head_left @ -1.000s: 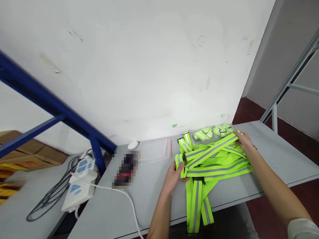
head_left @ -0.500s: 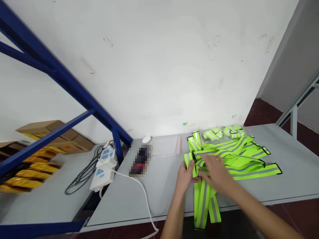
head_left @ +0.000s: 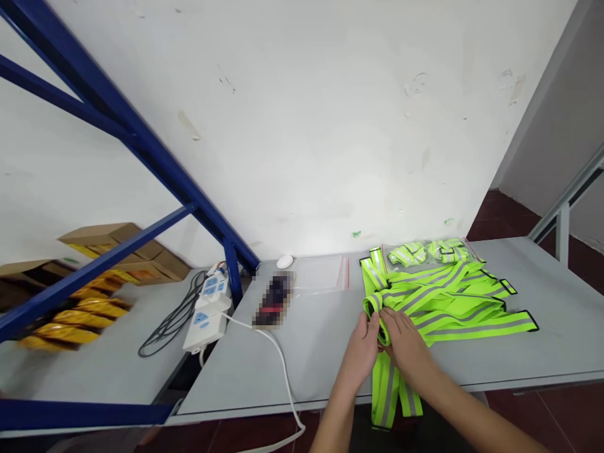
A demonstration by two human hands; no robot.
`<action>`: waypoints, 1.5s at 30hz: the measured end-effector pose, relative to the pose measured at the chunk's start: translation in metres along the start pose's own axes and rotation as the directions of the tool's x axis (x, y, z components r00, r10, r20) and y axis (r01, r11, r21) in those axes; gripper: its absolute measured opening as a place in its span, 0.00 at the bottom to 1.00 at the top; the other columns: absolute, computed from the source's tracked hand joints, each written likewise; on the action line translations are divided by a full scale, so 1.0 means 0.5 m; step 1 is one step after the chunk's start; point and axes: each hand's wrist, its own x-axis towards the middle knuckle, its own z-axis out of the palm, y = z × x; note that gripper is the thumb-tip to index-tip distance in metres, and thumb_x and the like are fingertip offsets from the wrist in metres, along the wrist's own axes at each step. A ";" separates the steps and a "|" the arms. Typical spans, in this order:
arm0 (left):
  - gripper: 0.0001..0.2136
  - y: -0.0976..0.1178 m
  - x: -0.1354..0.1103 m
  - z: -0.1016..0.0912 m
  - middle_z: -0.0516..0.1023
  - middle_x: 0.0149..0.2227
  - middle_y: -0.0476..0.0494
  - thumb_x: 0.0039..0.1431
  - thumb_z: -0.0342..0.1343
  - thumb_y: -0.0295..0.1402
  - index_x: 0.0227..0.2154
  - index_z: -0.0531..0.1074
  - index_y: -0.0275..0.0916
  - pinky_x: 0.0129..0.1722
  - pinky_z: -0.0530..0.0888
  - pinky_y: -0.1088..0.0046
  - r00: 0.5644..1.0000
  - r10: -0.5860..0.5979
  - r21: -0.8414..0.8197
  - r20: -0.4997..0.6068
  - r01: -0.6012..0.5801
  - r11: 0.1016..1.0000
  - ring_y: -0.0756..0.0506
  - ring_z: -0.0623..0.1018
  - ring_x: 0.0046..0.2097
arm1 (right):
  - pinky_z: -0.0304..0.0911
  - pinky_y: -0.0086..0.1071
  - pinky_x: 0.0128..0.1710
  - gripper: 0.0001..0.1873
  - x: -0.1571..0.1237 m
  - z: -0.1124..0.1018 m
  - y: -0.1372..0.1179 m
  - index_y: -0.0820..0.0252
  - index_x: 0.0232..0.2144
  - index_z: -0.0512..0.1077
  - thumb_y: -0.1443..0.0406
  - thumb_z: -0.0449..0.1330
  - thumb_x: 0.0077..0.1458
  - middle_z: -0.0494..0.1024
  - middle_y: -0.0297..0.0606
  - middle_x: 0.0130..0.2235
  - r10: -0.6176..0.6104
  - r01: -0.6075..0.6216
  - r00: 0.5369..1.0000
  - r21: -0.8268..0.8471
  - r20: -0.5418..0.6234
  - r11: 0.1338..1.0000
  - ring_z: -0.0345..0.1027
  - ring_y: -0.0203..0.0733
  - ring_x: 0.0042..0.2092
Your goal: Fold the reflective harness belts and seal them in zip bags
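Over the front part of the grey table [head_left: 325, 352], the person's left hand [head_left: 362, 346] and right hand [head_left: 406, 345] grip the curled end of a yellow-green reflective strap [head_left: 374, 304], fingers closed around it. A loose pile of matching straps [head_left: 465, 308] spreads to the right; bagged straps [head_left: 408, 253] lie behind, near the wall [head_left: 330, 126].

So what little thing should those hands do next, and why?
Perhaps the right hand should roll the yellow-green reflective strap one more turn while the left hand steadies it: the strap is only loosely curled between them, and uncoiled strap lengths lie spread to the right on the gray tabletop.
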 end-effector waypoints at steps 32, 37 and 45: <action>0.33 0.128 0.120 0.185 0.77 0.47 0.41 0.46 0.65 0.43 0.57 0.65 0.45 0.48 0.71 0.65 0.847 0.212 0.045 0.487 -0.266 0.963 0.37 0.73 0.52 | 0.68 0.36 0.42 0.17 -0.035 -0.253 0.209 0.57 0.41 0.71 0.53 0.60 0.54 0.76 0.38 0.41 0.490 -0.540 0.826 0.644 0.280 0.542 0.71 0.46 0.43; 0.44 0.150 0.207 0.204 0.72 0.53 0.36 0.39 0.60 0.59 0.59 0.63 0.43 0.51 0.70 0.63 0.644 0.118 -0.073 0.756 -0.096 0.993 0.36 0.71 0.56 | 0.68 0.35 0.39 0.18 -0.007 -0.301 0.270 0.58 0.41 0.72 0.53 0.62 0.53 0.78 0.37 0.40 0.481 -0.521 0.816 0.769 0.321 0.370 0.72 0.45 0.41; 0.35 0.166 0.259 0.290 0.77 0.47 0.36 0.37 0.70 0.45 0.50 0.71 0.39 0.52 0.71 0.57 0.414 0.180 -0.131 0.892 -0.143 0.981 0.36 0.75 0.52 | 0.70 0.34 0.33 0.22 0.098 -0.413 0.326 0.59 0.41 0.73 0.51 0.64 0.49 0.80 0.37 0.36 0.572 -0.522 0.779 0.772 0.258 0.363 0.74 0.45 0.35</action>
